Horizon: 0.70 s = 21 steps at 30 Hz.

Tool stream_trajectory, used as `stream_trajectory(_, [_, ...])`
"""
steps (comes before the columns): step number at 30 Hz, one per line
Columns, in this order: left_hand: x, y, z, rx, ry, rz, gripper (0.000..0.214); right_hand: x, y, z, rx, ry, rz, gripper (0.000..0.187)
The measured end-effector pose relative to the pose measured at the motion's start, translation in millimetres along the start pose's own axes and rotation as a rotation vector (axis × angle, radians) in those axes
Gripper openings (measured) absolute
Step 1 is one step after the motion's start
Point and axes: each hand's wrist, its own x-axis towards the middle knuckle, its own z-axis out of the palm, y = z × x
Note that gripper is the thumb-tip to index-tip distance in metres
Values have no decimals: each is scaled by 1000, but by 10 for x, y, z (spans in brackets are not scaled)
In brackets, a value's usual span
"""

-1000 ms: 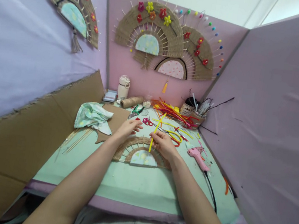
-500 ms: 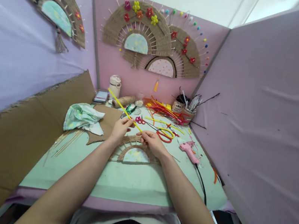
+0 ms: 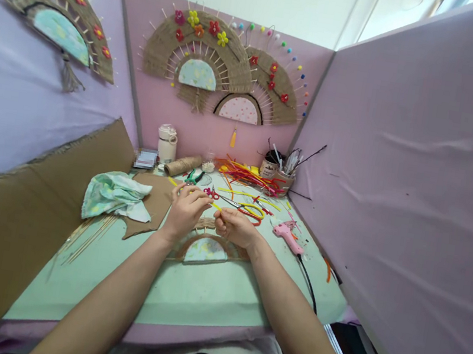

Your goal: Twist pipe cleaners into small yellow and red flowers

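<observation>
A yellow pipe cleaner (image 3: 216, 206) runs between my two hands above the table. My left hand (image 3: 187, 210) is closed over its middle, and the far end sticks out past the fingers to the upper left. The near end is pinched in the fingertips of my right hand (image 3: 234, 226). Below both hands lies a small twine-woven fan (image 3: 207, 251) with a pale green patterned half-circle at its centre; the hands hide part of its upper edge. Just beyond are scissors (image 3: 253, 211) with red and yellow handles and a small purple pipe-cleaner flower (image 3: 210, 193).
A pink glue gun (image 3: 288, 237) with a black cord lies at the right. Red and orange pipe cleaners (image 3: 248, 174), a twine roll (image 3: 182, 165) and a cream bottle (image 3: 167, 143) stand behind. Patterned cloth (image 3: 114, 196), cardboard (image 3: 156, 200) and thin sticks (image 3: 90, 237) lie left.
My left hand has turned over the pipe cleaner, covering more of it, so less shows at the upper left. My right hand keeps its pinch. The camera view has shifted slightly.
</observation>
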Motion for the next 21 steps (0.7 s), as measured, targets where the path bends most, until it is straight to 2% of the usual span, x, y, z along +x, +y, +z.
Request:
stream_trajectory(6, [2, 37, -97, 35, 110, 209, 18, -61, 30, -5, 19, -134, 32, 32])
stream_trajectory(10, [14, 88, -174, 93, 67, 251, 20, -46, 48, -30, 1, -112, 13, 26])
stream_trajectory(13, [26, 178, -231, 118, -21, 170, 21, -32, 34, -24, 33, -65, -32, 23])
stream_trajectory(16, [47, 293, -289, 55, -82, 16, 20, -25, 24, -10, 89, -27, -86, 23])
stream_trajectory(18, [62, 355, -309, -56, -93, -105, 18, -20, 29, -7, 106, 4, -119, 24])
stream_trajectory(21, [76, 402, -284, -336, -110, -315, 11, -5, 41, -12, 112, 59, -150, 23])
